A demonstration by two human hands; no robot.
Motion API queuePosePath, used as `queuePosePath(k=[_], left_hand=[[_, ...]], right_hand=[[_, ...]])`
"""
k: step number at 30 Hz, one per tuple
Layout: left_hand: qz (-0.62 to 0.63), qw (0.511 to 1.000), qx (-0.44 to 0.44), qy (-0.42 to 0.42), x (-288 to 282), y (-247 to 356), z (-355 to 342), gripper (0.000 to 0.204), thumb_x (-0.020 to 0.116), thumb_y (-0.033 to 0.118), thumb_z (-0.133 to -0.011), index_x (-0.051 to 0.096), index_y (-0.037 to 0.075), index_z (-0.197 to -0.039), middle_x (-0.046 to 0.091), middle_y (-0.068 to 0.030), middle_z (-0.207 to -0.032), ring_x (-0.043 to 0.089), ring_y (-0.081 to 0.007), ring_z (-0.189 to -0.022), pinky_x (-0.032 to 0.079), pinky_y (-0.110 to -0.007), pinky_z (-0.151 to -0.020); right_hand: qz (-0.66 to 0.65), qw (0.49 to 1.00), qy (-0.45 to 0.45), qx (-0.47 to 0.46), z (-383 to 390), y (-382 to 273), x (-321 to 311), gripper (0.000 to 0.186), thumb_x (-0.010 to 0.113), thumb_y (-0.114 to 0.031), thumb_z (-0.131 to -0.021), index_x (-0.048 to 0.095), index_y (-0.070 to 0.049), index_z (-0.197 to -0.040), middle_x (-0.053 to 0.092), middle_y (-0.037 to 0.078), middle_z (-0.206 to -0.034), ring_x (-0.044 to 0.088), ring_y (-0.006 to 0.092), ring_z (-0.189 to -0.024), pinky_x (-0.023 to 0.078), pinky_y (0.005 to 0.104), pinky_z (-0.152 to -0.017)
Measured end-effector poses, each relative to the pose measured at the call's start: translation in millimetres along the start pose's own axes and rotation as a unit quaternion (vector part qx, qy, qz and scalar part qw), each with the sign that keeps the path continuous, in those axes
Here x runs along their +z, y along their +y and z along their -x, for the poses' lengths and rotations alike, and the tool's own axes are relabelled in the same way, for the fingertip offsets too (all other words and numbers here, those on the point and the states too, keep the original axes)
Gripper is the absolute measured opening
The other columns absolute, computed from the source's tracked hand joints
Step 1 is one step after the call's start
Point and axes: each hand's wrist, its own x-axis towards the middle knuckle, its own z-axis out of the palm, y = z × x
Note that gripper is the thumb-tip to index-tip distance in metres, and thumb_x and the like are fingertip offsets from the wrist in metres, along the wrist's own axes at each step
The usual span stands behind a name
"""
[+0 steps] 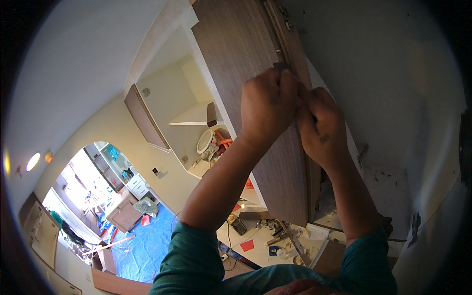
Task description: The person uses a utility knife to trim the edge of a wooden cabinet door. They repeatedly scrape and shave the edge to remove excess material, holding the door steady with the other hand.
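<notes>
A brown wood-grain cabinet door [236,44] stands open in front of me, its edge toward my hands. My left hand [268,105] is closed at that edge, with a small dark piece [281,66] showing above its fingers; its kind is unclear. Just right of it, my right hand [322,125] is closed too, its fingertips meeting the left hand at the door's edge. Whatever the right fingers hold is hidden. A metal hinge [287,20] sits higher up along the edge. A small light-coloured screw-like tip [279,51] shows just above the dark piece.
Left of the door, an open cabinet [191,119] holds a white bucket [205,141] and orange items. Below, tools and scraps litter a pale counter [255,253]. Through an archway lies a blue floor sheet [135,253]. A grey cabinet interior [364,98] is on the right.
</notes>
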Motion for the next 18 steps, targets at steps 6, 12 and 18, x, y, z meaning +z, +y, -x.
queuePosePath(k=[6, 12, 18], left_hand=[[-0.033, 0.997, 0.066, 0.003, 0.4, -3.7, 0.4, 0.022, 0.058, 0.018, -0.089, 0.066, 0.004, -0.073, 0.064, -0.0197, -0.071, 0.066, -0.0398, -0.065, 0.053, -0.045, -0.058], [-0.01, 0.999, 0.047, 0.013, -0.6, -0.9, -9.3, 0.026, 0.058, 0.018, -0.089, 0.063, 0.001, -0.069, 0.062, -0.022, -0.067, 0.065, -0.0411, -0.063, 0.052, -0.046, -0.057], [-0.026, 0.998, 0.055, 0.026, 0.3, -6.1, -17.4, 0.032, 0.057, 0.021, -0.091, 0.065, -0.002, -0.071, 0.062, -0.025, -0.066, 0.067, -0.0411, -0.065, 0.053, -0.045, -0.06]], right_hand=[[-0.006, 1.0, -0.014, 0.026, -1.3, -6.1, -3.6, 0.033, 0.062, -0.009, -0.095, 0.063, 0.0, -0.127, 0.06, 0.018, -0.086, 0.064, 0.028, -0.072, 0.051, 0.0376, -0.064], [0.0, 1.0, 0.017, -0.016, -7.2, 3.5, 3.5, 0.033, 0.061, -0.009, -0.095, 0.063, -0.002, -0.127, 0.06, 0.018, -0.086, 0.064, 0.0298, -0.073, 0.051, 0.0385, -0.064], [0.006, 0.999, 0.023, -0.047, -14.5, 3.8, 3.8, 0.033, 0.061, -0.008, -0.094, 0.063, -0.002, -0.127, 0.061, 0.02, -0.087, 0.066, 0.0307, -0.074, 0.052, 0.0398, -0.065]])
